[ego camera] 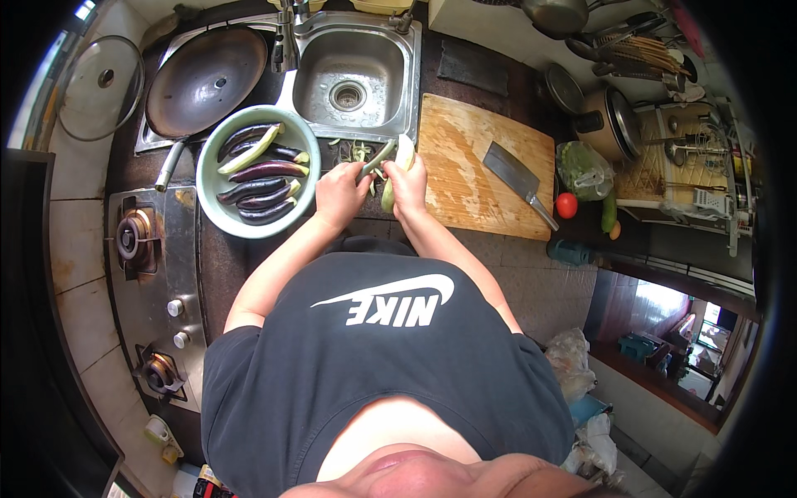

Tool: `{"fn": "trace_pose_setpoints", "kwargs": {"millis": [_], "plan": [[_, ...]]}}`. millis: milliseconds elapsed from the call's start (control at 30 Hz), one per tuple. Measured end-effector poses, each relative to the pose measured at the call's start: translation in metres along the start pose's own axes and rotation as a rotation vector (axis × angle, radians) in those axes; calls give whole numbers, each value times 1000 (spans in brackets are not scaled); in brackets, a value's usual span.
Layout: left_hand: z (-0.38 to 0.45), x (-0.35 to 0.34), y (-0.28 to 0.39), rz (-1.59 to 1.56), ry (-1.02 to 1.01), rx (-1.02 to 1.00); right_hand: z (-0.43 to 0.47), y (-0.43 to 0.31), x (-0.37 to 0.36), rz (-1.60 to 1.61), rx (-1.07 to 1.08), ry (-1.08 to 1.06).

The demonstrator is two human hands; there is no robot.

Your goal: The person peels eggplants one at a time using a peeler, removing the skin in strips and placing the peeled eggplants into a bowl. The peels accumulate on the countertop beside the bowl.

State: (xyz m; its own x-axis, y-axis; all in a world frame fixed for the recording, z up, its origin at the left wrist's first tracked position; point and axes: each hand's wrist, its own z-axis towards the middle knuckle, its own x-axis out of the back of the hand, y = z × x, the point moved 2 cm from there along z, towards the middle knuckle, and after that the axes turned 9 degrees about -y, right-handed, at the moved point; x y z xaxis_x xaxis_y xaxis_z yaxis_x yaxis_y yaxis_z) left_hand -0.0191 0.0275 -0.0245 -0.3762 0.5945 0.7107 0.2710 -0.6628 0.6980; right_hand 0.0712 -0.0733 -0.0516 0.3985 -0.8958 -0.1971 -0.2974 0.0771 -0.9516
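My right hand point(408, 185) is closed around a peeled, pale green eggplant point(405, 149), whose ends show above and below the fingers. My left hand point(341, 194) grips a slim grey-green tool point(378, 159) slanting up towards the eggplant; its exact kind is hard to tell. Beneath both hands, thin peelings point(357, 152) lie scattered on the dark counter in front of the sink. Left of my left hand stands a pale green basin point(203, 187). It holds several glossy dark purple eggplants point(252, 190), with a peeled eggplant point(250, 151) lying across the upper ones.
A wooden cutting board point(461, 162) lies right of my hands, bearing a cleaver point(514, 171). Beyond the peelings is a steel sink point(348, 62); a wok point(205, 84) sits to its left. A gas stove point(168, 249) is at left, a tomato point(566, 205) past the board.
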Motion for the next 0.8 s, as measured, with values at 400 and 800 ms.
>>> {"fn": "trace_pose_setpoints", "kwargs": {"millis": [400,800], "plan": [[0,-9,-44,-204,-112,154,49,55,25,128,-646,-269],[-8,-3,-13,-132,-223,-235,41,42,30,770,-627,-500]]}}
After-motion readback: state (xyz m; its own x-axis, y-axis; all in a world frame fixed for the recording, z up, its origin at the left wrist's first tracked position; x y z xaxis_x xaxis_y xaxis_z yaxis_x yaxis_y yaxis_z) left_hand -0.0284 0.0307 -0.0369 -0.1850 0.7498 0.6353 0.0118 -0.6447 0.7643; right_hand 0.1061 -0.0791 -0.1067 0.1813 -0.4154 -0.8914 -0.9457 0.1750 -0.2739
